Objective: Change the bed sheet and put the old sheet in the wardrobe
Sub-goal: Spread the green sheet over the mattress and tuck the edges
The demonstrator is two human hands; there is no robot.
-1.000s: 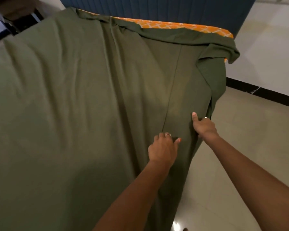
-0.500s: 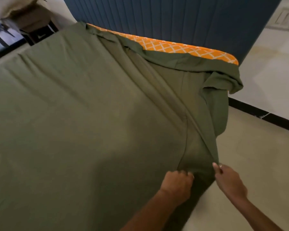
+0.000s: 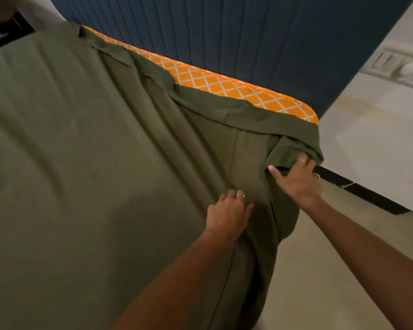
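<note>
A green sheet [image 3: 81, 163] covers the bed, folds running toward the far right corner. The left hand [image 3: 227, 215] presses it, fingers curled into the cloth. The right hand [image 3: 298, 181] grips the bunched corner.

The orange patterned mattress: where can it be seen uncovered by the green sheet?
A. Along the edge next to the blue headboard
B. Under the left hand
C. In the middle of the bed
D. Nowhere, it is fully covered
A: the orange mattress shows as a bare strip between the green sheet and the blue headboard; the middle of the bed is covered.
</note>
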